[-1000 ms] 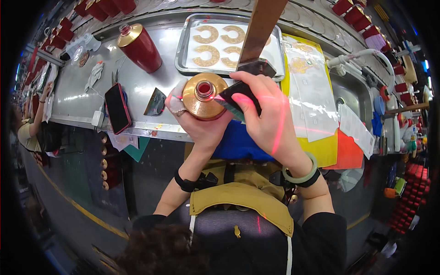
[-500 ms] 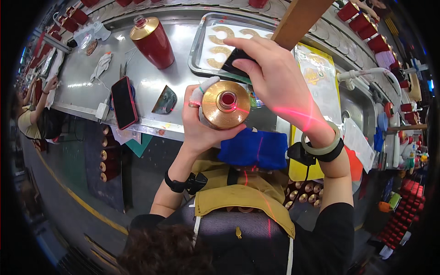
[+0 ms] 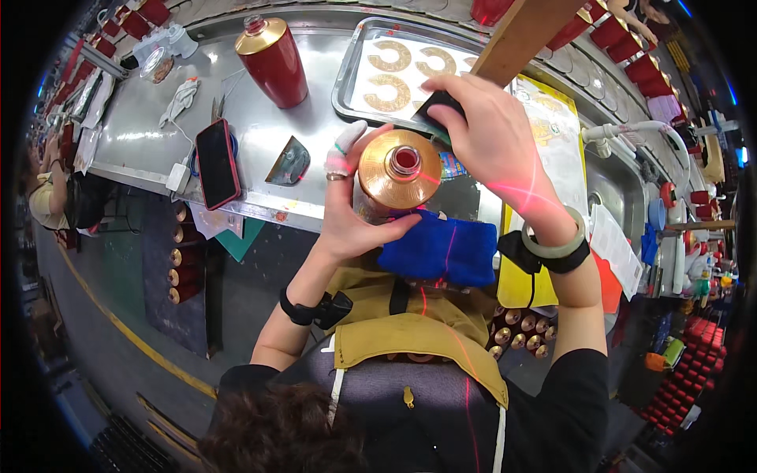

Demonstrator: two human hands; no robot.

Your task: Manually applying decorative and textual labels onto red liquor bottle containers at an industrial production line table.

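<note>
A bottle point(image 3: 386, 186) with a gold shoulder and a glass neck stands upright before me, seen from above. My left hand point(image 3: 351, 213) curves round its left and near side; the forefinger, in a white cover, sticks up off the shoulder. My right hand point(image 3: 495, 130) is closed round a small black block-like tool point(image 3: 443, 104), between the bottle and a metal tray point(image 3: 341, 98). C-shaped gold pieces point(image 3: 386, 93) lie on white backing in that tray. Under the bottle's near side is a folded blue cloth point(image 3: 445, 252).
Another red bottle point(image 3: 276, 71) with a gold shoulder stands at the back left. A phone point(image 3: 217, 165), scissors point(image 3: 218, 107) and a dark flat scraper point(image 3: 289, 162) lie on the metal bench. A wooden post point(image 3: 528, 35) slants above the tray; a sink point(image 3: 619, 185) is at right.
My left forefinger has lifted off the bottle's shoulder and straightened. The bottle and my right hand with the black tool sit slightly further right. The whole view has shifted a little.
</note>
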